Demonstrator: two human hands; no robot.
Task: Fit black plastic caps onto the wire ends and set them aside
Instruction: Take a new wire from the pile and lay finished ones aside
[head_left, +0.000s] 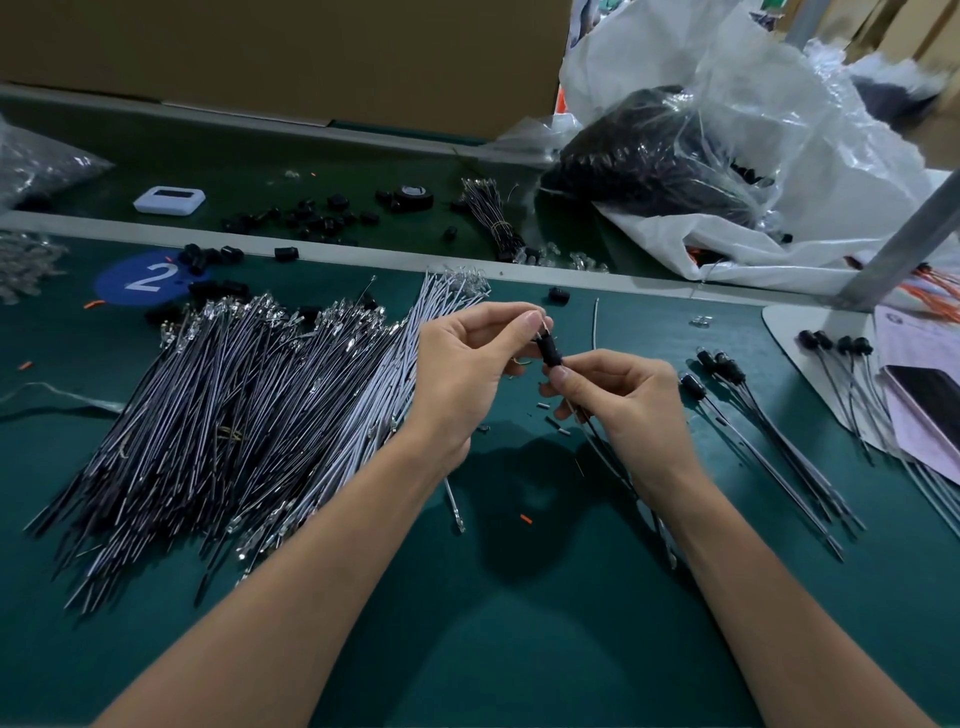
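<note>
Our left hand (467, 364) pinches black cap (549, 351), right hand (623, 400) beneath pinches wire (613, 460); fitting underway, next we push cap home

White numeral "2" on a blue round sticker (141, 278) on the green mat (519, 649).

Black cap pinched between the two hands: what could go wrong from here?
The left hand pinches the wire's thin tip above the black cap, so a crooked push could bend it. The right hand holds the cap by fingertips only; a slip could drop it among the small scraps on the mat. The wire trails under the right hand and might snag the finished capped wires nearby.
</note>
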